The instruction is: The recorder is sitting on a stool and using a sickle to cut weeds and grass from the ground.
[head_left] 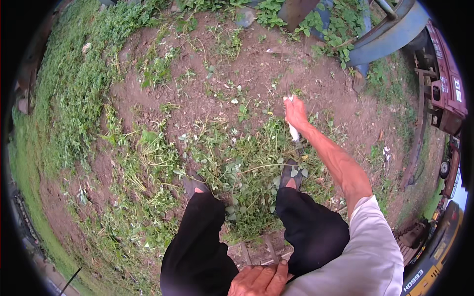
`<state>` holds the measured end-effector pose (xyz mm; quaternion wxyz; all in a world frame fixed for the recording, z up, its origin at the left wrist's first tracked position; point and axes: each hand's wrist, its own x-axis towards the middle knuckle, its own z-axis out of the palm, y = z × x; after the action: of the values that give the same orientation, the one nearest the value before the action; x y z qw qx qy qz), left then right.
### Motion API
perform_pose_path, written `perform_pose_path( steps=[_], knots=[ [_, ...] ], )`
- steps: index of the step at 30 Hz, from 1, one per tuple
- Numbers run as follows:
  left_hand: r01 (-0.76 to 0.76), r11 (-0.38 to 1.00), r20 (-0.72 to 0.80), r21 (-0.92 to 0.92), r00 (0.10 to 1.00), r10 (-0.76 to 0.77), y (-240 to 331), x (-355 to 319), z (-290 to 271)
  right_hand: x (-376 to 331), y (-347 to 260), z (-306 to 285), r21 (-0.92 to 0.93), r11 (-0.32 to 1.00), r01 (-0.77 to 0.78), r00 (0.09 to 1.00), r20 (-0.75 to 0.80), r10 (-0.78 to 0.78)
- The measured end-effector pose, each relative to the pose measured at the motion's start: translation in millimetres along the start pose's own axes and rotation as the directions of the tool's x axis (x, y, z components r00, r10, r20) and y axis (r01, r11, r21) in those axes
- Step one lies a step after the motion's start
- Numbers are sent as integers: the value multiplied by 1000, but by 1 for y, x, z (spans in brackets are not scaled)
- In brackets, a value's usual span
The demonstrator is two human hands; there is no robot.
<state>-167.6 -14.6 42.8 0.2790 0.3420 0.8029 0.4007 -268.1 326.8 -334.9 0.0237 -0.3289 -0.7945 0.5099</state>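
Observation:
My right hand [296, 112] reaches forward over the ground, closed round the white handle of a thin hand tool [294, 133]. From the fist its narrow dark shaft runs away from me toward a small pale piece on the soil, perhaps its blade; the exact kind of tool is unclear. Low in the picture, my left hand [259, 280] lies by my lap near the right leg, its fingers laid side by side, and I see nothing in it. A heap of cut or pulled green weeds [232, 170] covers the ground between and before my feet.
Loose weeds lie over brown soil [163, 84]. Thick greenery [74, 113] grows on the left. A curved blue-grey metal part [390, 39] stands at the far right. Beyond are a red vehicle [447, 79] and a yellow machine [442, 246]. Thin slats [270, 246] lie beneath me.

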Motion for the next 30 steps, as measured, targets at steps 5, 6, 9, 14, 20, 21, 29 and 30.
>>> perform_pose_path(
  steps=[5, 6, 9, 14, 20, 21, 29, 30],
  knots=[
    [-18, 1000, -5, 4, 1000, 18, 2, 1, 1, 76, -20, 50, -49, 998, -49, 998, -34, 47],
    [-19, 1000, -7, 1, 1000, 19, 3, 1, 0, 70, -22, 56, -45, 999, -22, 1000, 13, 23],
    [21, 1000, -27, 14, 999, -20, 2, -2, -4, -21, -8, 94, -94, 989, 110, 966, 244, -85],
    [-21, 1000, -41, -16, 999, 21, -2, -6, -2, -161, 0, 26, -208, 975, 84, 840, 541, 43],
    [-5, 999, -31, 48, 1000, 6, 2, -17, -17, -130, -34, 33, -194, 971, 139, 829, 559, -7],
    [-36, 999, -30, 3, 999, 36, -7, -12, -6, -102, -16, 19, -206, 966, 155, 899, 434, -52],
    [-70, 997, -20, 18, 997, 70, -8, -9, -2, 93, -65, 99, -5, 999, -34, 999, 27, 34],
    [-54, 998, -21, 25, 998, 54, -8, -11, -3, 79, -66, 118, -34, 999, 20, 996, 92, -17]
  ],
)
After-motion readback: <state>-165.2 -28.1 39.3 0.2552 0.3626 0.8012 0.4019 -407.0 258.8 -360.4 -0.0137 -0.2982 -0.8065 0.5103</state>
